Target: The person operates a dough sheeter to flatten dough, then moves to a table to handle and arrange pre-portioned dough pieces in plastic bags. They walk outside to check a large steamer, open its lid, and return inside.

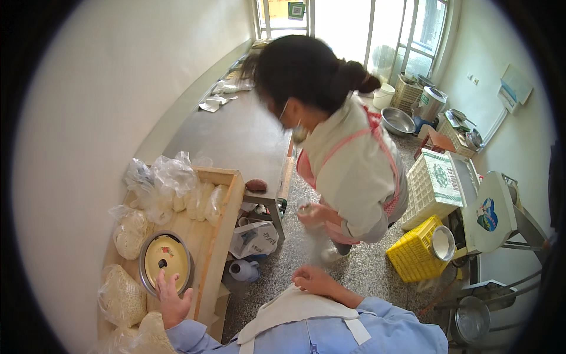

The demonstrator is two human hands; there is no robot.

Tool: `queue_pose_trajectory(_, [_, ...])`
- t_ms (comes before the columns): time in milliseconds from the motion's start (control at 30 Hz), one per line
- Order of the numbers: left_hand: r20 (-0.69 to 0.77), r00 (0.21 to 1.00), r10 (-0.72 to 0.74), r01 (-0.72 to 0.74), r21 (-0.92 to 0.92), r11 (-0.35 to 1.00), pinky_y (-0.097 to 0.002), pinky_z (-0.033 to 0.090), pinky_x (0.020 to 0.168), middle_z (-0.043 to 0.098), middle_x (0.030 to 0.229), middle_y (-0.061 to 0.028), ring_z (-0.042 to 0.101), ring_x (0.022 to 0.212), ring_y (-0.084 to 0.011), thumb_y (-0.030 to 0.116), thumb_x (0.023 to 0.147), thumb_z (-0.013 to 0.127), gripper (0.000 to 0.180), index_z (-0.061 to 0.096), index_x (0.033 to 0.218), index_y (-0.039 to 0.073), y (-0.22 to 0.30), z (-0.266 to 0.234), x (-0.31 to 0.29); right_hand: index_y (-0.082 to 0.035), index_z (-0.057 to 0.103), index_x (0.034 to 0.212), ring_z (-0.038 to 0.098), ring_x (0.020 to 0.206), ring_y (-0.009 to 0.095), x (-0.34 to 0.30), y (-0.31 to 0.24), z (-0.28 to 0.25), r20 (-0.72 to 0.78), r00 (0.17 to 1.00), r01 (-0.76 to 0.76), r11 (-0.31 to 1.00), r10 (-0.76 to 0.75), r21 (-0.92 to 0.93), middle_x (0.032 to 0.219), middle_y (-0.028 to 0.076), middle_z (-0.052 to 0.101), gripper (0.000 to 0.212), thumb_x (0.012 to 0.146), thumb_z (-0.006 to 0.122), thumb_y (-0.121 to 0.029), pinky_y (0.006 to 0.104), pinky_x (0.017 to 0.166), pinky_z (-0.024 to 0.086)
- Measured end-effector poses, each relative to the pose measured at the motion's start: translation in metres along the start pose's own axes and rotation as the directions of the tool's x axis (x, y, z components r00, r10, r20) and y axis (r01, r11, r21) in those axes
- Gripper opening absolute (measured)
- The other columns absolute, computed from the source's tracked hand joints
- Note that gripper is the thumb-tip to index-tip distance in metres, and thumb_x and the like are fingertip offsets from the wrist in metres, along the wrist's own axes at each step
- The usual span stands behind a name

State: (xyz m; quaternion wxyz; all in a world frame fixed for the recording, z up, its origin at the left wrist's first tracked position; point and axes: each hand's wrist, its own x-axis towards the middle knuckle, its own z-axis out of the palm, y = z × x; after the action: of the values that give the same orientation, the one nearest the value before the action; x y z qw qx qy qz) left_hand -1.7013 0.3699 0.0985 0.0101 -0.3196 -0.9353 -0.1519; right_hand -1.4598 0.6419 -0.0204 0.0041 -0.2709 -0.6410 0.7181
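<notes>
My left hand [174,300] is open, its fingers spread at the near edge of a yellow enamel lid [154,252] with a dark knob. The lid sits in a round metal-rimmed pot [190,268] inside a long wooden tray [219,251]. Clear plastic bags of pale food that looks like noodles [122,298] lie around the pot, with pale rolls [206,202] at the tray's far end. My right hand [318,281] is curled closed in front of my white apron [295,312]; nothing shows in it.
A co-worker [359,171] in a pink-trimmed apron stands bent ahead, one hand [312,215] low beside the metal table [227,133]. A brown object [256,186] lies on the table's near corner. To the right stand a yellow crate [413,251], white crate [421,192] and metal basin [398,121].
</notes>
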Motion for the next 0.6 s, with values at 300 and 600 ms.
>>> queue_pose_trajectory(300, [0.007,1.000,0.027,-0.026,-0.073,0.997,-0.0448,0.026,0.098,0.031,0.127,-0.0239,0.028,0.119,-0.0398,0.017,0.064,0.068,0.050,0.050,0.108,0.004,-0.040,0.013,-0.002,0.000,0.054,0.096,0.055,0.071,0.011,0.008,0.013,0.036,-0.008,0.999,-0.054,0.995,0.053,-0.079,0.078,0.006,0.058,0.022,0.081,0.055,-0.016,0.0249,0.061,0.048])
queue_pose_trajectory(600, [0.139,0.957,0.254,-0.227,-0.186,0.956,-0.0479,0.026,0.097,0.033,0.125,-0.0248,0.030,0.117,-0.0420,0.020,0.066,0.067,0.048,0.051,0.110,0.007,-0.023,0.045,0.025,0.001,0.055,0.096,0.057,0.074,0.011,-0.010,-0.010,0.052,-0.152,0.977,-0.164,0.983,0.151,-0.077,0.082,0.005,0.059,0.022,0.082,0.056,-0.016,0.0252,0.065,0.049])
